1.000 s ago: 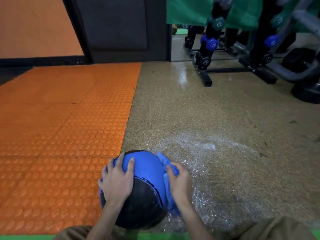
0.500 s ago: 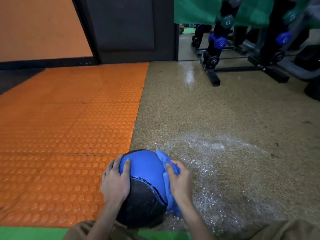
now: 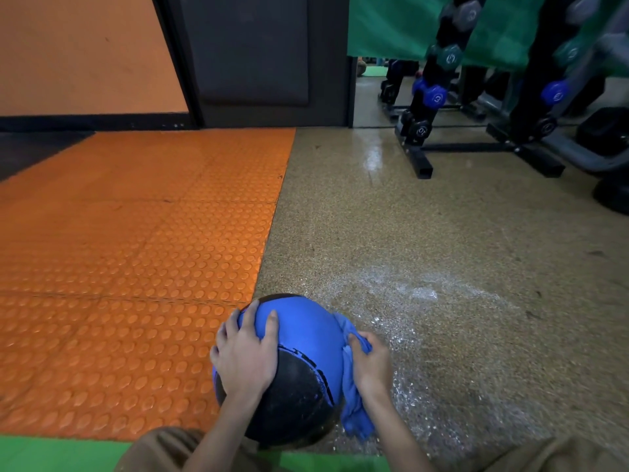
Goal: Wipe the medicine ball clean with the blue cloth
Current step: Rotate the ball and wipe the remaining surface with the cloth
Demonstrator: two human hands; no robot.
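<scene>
The medicine ball (image 3: pixel 299 335) sits on the floor (image 3: pixel 425 233) at the 6 o'clock edge of the view, where the orange mat (image 3: pixel 136 233) meets the speckled surface. The left hand (image 3: pixel 243 359) lies spread and flat over its 9 o'clock side, gripping nothing, apparently to stop it rolling. The right hand (image 3: pixel 371 364) clutches the bunched blue cloth (image 3: pixel 354 403) against the 3 o'clock side, so the rubbing pushes against that brace.

- Left hand (image 3: pixel 243 361) and right hand (image 3: pixel 372 364) are ungloved.
- Forearms (image 3: pixel 218 434) are uncovered down to the bottom edge of the view.
- Plain olive-brown trousers (image 3: pixel 160 451) cover both knees, seen in the lower corners.
</scene>
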